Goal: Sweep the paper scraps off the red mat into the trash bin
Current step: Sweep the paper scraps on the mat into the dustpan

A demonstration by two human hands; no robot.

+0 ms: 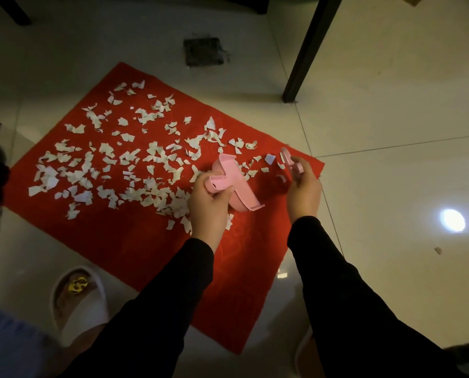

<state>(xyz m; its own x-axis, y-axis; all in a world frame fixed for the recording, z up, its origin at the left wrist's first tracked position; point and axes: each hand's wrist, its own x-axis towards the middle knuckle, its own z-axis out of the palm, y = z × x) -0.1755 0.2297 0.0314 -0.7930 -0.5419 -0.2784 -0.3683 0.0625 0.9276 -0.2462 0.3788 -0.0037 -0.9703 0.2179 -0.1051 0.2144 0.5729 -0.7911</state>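
Observation:
A red mat (135, 246) lies on the tiled floor, its upper half strewn with several white paper scraps (110, 162). My left hand (207, 205) grips the handle of a small pink dustpan (236, 184), held tilted just above the mat's right part. My right hand (304, 190) holds a small pink brush (289, 162) by its handle near the mat's right corner, close to a few scraps. No trash bin is in view.
A dark table leg (307, 50) stands on the floor beyond the mat to the right. A dark floor drain (203, 51) sits behind the mat. My white slipper (77, 304) rests at the mat's near left edge. A stray scrap (437, 250) lies on the tiles at right.

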